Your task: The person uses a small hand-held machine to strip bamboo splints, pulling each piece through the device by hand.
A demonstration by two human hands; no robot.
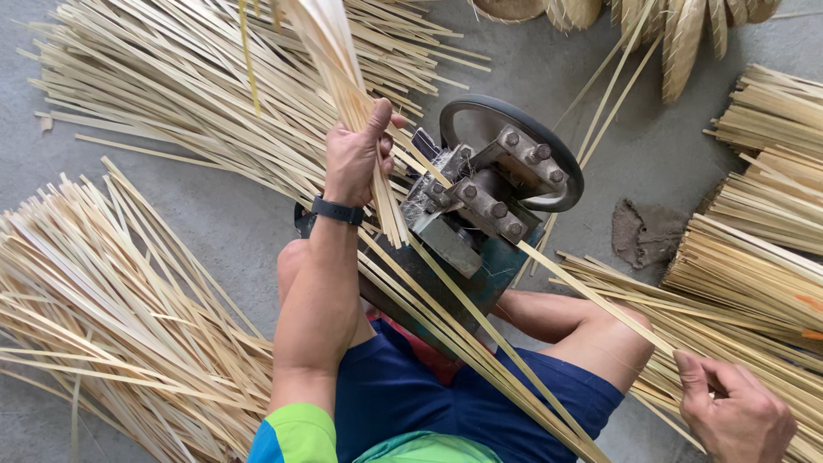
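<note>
My left hand [356, 156], with a dark watch on its wrist, grips a bundle of pale bamboo strips [339, 60] and holds it upright in front of a small metal splitting machine [480, 201] with a black wheel. One long bamboo strip [591, 296] runs out of the machine's right side toward my right hand [733, 410], which pinches its end at the lower right. More strips lie across my lap, over blue shorts.
Loose bamboo strips cover the grey floor at upper left [171, 94] and lower left [111, 326]. Tied bundles are stacked at the right [759, 206]. Woven baskets [677, 34] sit at the top. A brown rag [643, 231] lies beside the machine.
</note>
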